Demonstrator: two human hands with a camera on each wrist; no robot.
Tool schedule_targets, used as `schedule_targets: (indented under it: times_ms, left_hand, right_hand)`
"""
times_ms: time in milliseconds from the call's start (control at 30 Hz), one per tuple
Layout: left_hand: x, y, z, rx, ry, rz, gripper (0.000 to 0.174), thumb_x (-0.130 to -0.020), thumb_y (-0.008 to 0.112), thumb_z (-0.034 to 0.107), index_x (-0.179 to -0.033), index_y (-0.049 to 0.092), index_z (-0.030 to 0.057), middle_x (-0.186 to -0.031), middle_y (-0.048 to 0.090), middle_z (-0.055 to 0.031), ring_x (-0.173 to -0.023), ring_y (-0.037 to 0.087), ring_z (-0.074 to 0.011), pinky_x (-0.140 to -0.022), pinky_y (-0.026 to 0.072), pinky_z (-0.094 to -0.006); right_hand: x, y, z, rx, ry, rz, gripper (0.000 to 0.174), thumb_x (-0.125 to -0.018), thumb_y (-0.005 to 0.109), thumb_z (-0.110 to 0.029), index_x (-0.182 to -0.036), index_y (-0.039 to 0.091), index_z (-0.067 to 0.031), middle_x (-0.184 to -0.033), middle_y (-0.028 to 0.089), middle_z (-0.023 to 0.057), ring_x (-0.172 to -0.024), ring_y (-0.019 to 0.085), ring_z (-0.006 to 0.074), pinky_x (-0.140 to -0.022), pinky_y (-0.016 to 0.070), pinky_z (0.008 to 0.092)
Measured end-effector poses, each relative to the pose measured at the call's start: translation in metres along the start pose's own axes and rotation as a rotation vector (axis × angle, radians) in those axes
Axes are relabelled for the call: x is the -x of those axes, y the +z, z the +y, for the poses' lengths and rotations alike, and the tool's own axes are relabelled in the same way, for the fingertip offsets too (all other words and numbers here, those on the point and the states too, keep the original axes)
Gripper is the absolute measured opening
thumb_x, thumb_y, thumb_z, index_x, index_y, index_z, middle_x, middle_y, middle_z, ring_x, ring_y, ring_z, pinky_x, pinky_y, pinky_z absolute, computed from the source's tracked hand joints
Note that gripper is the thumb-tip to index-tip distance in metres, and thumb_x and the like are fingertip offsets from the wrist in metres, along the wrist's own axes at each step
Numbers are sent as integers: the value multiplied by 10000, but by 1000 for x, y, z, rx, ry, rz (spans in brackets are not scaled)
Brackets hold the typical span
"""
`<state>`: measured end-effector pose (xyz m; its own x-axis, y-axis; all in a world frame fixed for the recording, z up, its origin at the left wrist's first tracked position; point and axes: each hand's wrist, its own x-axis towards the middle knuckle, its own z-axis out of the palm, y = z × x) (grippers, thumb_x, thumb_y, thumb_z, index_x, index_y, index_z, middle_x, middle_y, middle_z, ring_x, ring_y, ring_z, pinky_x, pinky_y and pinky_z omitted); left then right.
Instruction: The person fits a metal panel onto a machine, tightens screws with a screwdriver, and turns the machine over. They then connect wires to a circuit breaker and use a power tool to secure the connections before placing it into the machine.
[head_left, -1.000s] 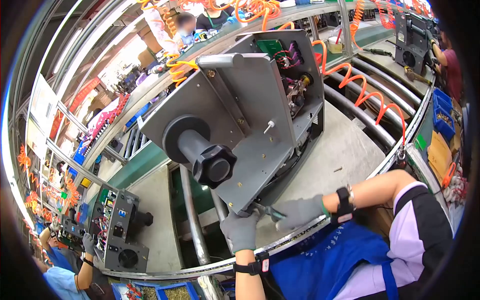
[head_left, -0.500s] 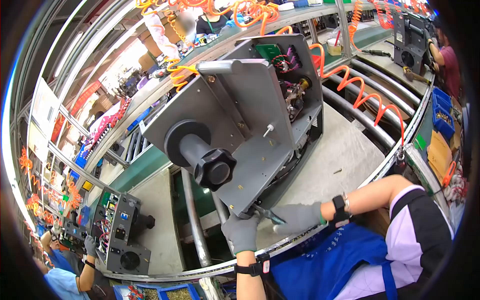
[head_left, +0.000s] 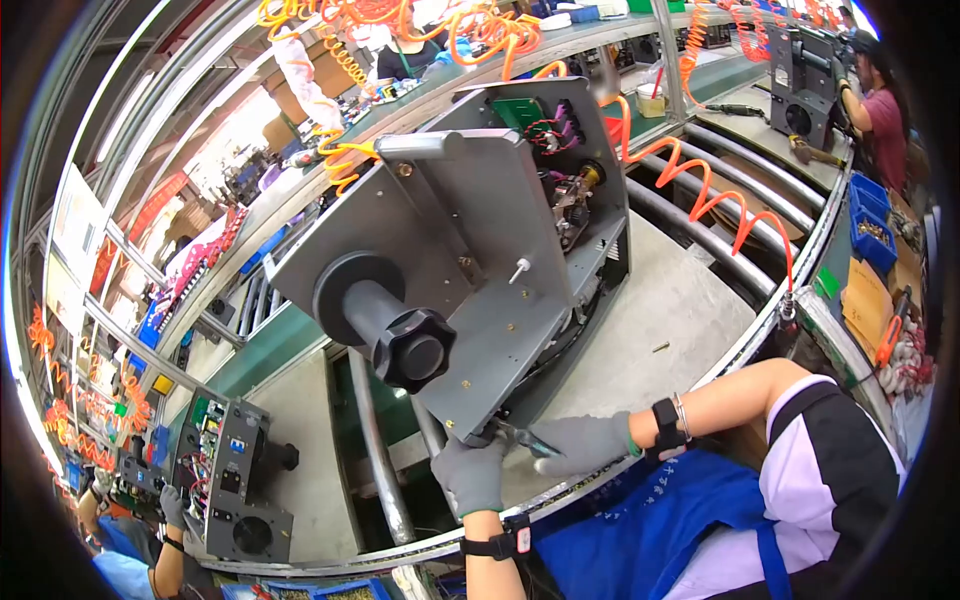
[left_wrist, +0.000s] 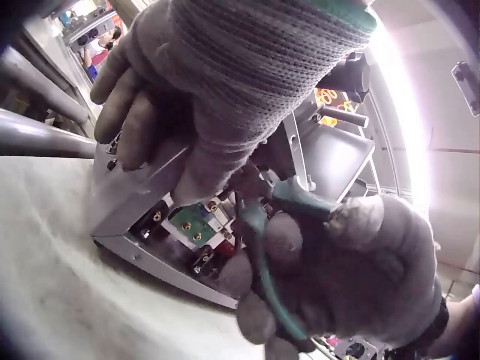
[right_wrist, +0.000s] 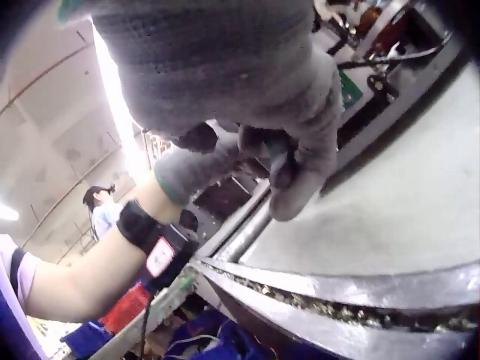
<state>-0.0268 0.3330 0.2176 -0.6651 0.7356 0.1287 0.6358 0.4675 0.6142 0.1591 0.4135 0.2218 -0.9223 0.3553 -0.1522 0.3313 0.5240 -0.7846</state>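
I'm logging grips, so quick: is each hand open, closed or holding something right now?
Left hand: closed, gripping the edge of the grey machine.
Right hand: closed, holding green-handled pliers.

Left grip [head_left: 470, 475] and right grip [head_left: 585, 443] are both in grey knit gloves [left_wrist: 247, 67] with green cuff edging [left_wrist: 352, 19], matching set lol. Chunky black straps [head_left: 487, 547] on the wrists, the left one with a little pale-labelled box [right_wrist: 178, 255]. Thin shiny bracelet [head_left: 683, 413] too. Blue apron [head_left: 630, 540], white lettering [head_left: 665, 480] I can't read from here, lilac top [head_left: 715, 570], black-panelled sleeve [head_left: 800, 455].
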Motion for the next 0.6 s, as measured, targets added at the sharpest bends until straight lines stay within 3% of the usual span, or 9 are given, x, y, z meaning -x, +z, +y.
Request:
schedule_targets:
  times_ms: [100,200,233,300,400,433,533,600]
  left_hand:
    - [-3,2,-6,27,21,-6,456,-599,898,302,-957,741,69,-881,763,-119,-851,746,-292,-788,577,-371]
    - [0,-2,3,21,31,28,458,-598,897,290,-958,738,56,-865,759,-123,-825,744,-295,-767,578,-381]
    - [0,-3,2,-58,29,38,457,-602,901,297,-956,741,57,-874,759,-126,-797,738,-289,-763,577,-378]
    - [-10,8,-29,-47,58,73,445,-597,901,292,-943,746,58,-895,759,-137,-791,735,-272,-763,574,-371]
    - [-20,26,-43,449,164,60,495,-679,854,350,-1024,709,26,-1053,745,-115,-833,726,-230,-759,574,-346]
    - [-23,24,-49,447,201,58,500,-689,853,373,-1020,718,23,-1022,750,-118,-840,726,-239,-769,568,-353]
    - [-21,5,-53,32,209,56,529,-719,851,445,-1007,745,15,-929,764,-127,-861,724,-264,-799,550,-373]
    - [-3,-27,-17,-54,93,-29,468,-706,876,361,-1000,742,23,-899,758,-123,-850,719,-250,-803,544,-369]
  right_hand:
    - [12,-30,-37,-482,240,-129,420,-933,543,-420,-1088,515,-31,-1010,620,204,-918,622,362,-808,471,501]
    - [-1,-19,-18,-196,240,-193,434,-936,545,-407,-1141,519,-25,-1021,626,210,-933,625,371,-847,481,497]
    - [-1,-13,-14,12,108,-98,495,-932,557,-406,-1249,522,-27,-1092,642,222,-1000,634,390,-916,484,496]
    - [-6,7,-9,-36,39,-6,534,-927,561,-413,-1303,517,-36,-1143,645,224,-1065,625,402,-957,474,493]
    - [-3,22,1,-83,-114,140,567,-921,564,-420,-1343,519,-43,-1247,626,232,-1178,590,414,-986,458,501]
    - [1,20,-3,-96,-60,143,572,-921,567,-416,-1348,515,-39,-1238,621,230,-1175,588,410,-990,456,495]
    - [27,22,-14,-228,146,58,584,-919,573,-407,-1347,497,-17,-1195,606,217,-1132,589,389,-990,460,471]
    - [78,22,-18,-245,54,230,557,-920,574,-385,-1327,493,-14,-1162,601,210,-1100,591,372,-976,468,459]
